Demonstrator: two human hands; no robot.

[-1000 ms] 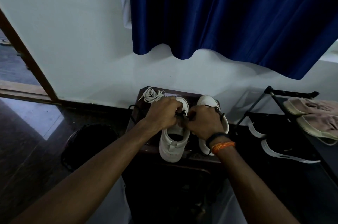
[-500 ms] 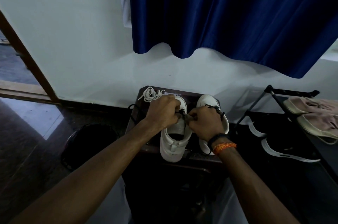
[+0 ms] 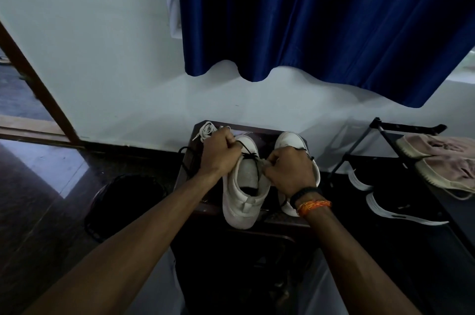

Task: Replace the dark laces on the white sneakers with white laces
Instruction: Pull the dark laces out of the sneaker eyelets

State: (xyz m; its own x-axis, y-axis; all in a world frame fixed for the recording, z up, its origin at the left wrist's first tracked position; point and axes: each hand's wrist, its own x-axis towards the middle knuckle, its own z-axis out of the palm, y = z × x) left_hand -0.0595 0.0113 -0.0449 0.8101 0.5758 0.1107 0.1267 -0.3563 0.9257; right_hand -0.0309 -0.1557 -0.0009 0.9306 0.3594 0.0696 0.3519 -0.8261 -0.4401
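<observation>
Two bare forearms rise from the lower corners toward mid-frame. The left hand [image 3: 220,154] is clenched on a dark lace [image 3: 247,154] running across the near sneaker [image 3: 243,186]; the right hand [image 3: 289,169], with a black band and an orange thread at the wrist, pinches the grey tongue and eyelet edge at that shoe's right side. This sneaker's heel overhangs the near edge of the dark stand [image 3: 285,221]. Just right of it, the second white sneaker [image 3: 290,140] sits partly hidden behind the right hand, toe toward the wall.

At lower left a dark round bin [image 3: 123,201] sits close to the stand, with open glossy floor beyond it. To the right, a black shoe rack [image 3: 408,129] holds dark and pinkish shoes, crowding that side.

Farther back, the bundled white laces [image 3: 207,129] lie at the stand's upper-left corner, beside the left knuckles. Behind, a white wall [image 3: 115,57] and a blue curtain [image 3: 321,19] hanging above the stand.
</observation>
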